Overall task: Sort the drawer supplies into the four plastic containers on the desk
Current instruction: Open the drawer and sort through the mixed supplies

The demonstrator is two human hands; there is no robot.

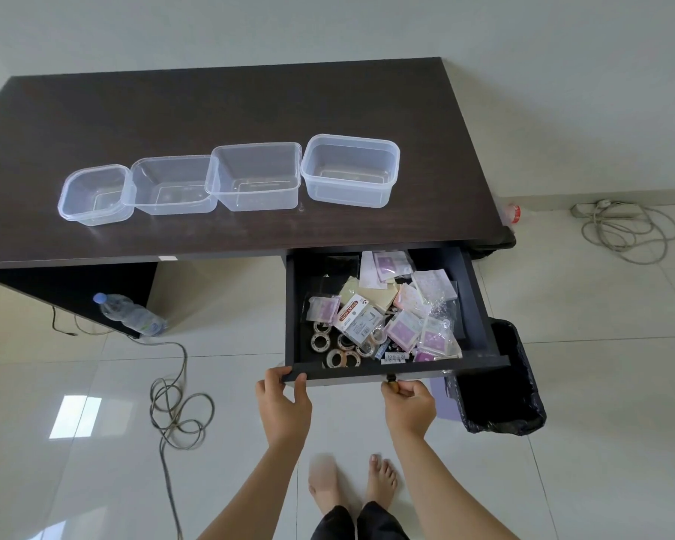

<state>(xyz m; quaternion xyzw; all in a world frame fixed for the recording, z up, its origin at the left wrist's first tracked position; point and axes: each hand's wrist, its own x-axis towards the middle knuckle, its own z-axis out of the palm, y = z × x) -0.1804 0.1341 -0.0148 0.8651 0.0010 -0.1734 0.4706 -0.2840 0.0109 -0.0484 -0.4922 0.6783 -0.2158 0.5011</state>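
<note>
The dark drawer (476,364) stands pulled out under the desk's right end. Inside lie several tape rolls (341,346), a sticky note pack (357,315), yellow note pads (382,298) and purple sachets (404,331). My left hand (283,403) grips the drawer's front left corner. My right hand (408,401) is closed on the small drawer knob (389,380). Four clear plastic containers sit in a row on the dark desk (250,99): the smallest (94,194) at the left, then a second (172,185), a third (256,175), and the rightmost (350,169).
A bin with a black liner (503,387) stands right of the drawer. A water bottle (131,315) lies under the desk. Cables coil on the tiled floor at left (176,415) and at the far right (628,228). My bare feet (353,485) are below the drawer.
</note>
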